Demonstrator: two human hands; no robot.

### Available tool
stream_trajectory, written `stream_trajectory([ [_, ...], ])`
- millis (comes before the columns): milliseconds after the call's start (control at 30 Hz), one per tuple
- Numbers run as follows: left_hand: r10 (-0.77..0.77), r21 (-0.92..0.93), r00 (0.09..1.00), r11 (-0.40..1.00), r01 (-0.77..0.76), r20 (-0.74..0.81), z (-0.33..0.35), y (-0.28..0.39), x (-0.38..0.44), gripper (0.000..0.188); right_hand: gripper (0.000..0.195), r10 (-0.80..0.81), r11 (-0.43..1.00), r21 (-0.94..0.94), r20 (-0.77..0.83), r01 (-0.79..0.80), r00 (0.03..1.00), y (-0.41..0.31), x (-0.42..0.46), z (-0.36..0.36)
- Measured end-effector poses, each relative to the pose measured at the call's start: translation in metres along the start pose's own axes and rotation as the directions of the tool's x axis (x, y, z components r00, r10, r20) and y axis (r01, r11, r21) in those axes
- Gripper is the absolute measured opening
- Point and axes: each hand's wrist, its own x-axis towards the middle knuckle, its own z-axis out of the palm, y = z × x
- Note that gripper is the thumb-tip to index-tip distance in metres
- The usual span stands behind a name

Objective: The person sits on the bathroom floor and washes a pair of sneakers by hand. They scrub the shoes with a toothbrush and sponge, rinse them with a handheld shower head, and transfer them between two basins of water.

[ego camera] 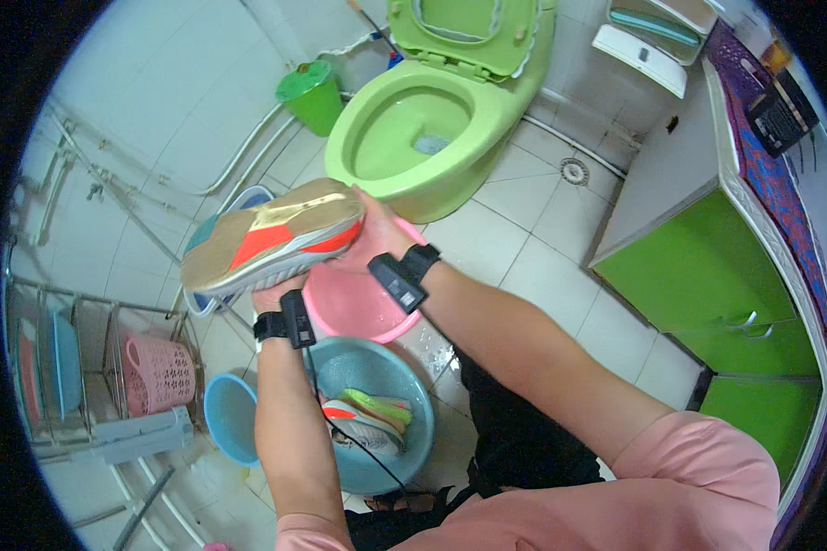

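Between both hands a sneaker (276, 234) is held up, its tan, orange and green sole turned toward me. My right hand (375, 237) grips one end of the shoe. My left hand (280, 293) supports it from below near the other end; most of its fingers are hidden behind the shoe. Beneath the hands stands a pink basin (358, 310), partly covered by my right hand and wrist. Nearer to me a blue basin (331, 365) holds another sneaker (369, 430) and a yellow-green brush or cloth (379, 406), which I cannot tell apart.
A green toilet (413, 186) with its lid raised stands ahead, beside a green bin (310, 93). Left are a blue bucket (229, 420), a metal rack (107, 330) and a pink basket (158, 375). A green-doored cabinet (710, 268) borders the right. The tiled floor (537, 234) has a drain (575, 172).
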Motion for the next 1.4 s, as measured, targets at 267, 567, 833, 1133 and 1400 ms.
stream_trajectory([
  [267,0.008,0.101,0.982,0.995,0.011,-0.188,0.016,0.001,-0.016,0.055,0.053,-0.046,0.997,0.067,0.022,0.044,0.999,0.006,0.000,0.021],
  [567,-0.059,-0.142,0.962,0.990,0.021,-0.268,0.016,-0.035,-0.012,0.050,0.062,-0.139,0.969,0.229,0.166,0.099,0.976,-0.001,0.035,-0.004],
  [833,-0.092,-0.117,0.978,0.991,0.071,-0.189,0.079,-0.018,-0.059,0.052,0.046,-0.199,0.973,0.120,0.022,0.195,0.980,-0.010,0.011,-0.001],
  [1133,0.202,0.931,0.970,0.310,-0.194,0.135,0.083,-0.021,-0.075,0.058,0.046,-0.208,0.966,0.098,-0.253,0.239,0.945,0.009,0.007,0.007],
  [1400,-0.293,-0.649,0.601,-0.101,0.754,0.744,-0.036,0.014,0.019,0.065,0.050,-0.165,0.977,0.061,-0.400,0.206,0.902,0.029,0.003,0.024],
])
